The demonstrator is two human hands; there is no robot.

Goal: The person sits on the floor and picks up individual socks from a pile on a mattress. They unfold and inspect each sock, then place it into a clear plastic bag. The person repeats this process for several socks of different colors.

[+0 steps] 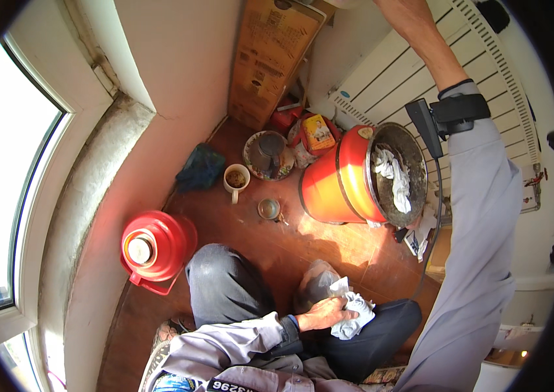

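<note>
With fingers closed around it, my left hand (325, 312) holds a crumpled white cloth (355, 318) over my bent leg. Just behind the cloth, a clear plastic bag (320, 277) rests on the floor. My right arm stretches up past the radiator; only part of my right hand (402, 10) shows at the top edge, near a pale thing cut off by the frame, and its fingers are hidden. A red and orange bucket (338, 176) stands ahead, with a twisted white cloth (394, 179) on its dark top.
A red thermos flask (159, 252) stands at the left by the wall. On the wooden floor are a white mug (236, 177), a small glass (268, 208) and a floral plate (252, 164) bearing a dark lidded vessel. A cardboard box (272, 59) and a white radiator (433, 73) stand farther back.
</note>
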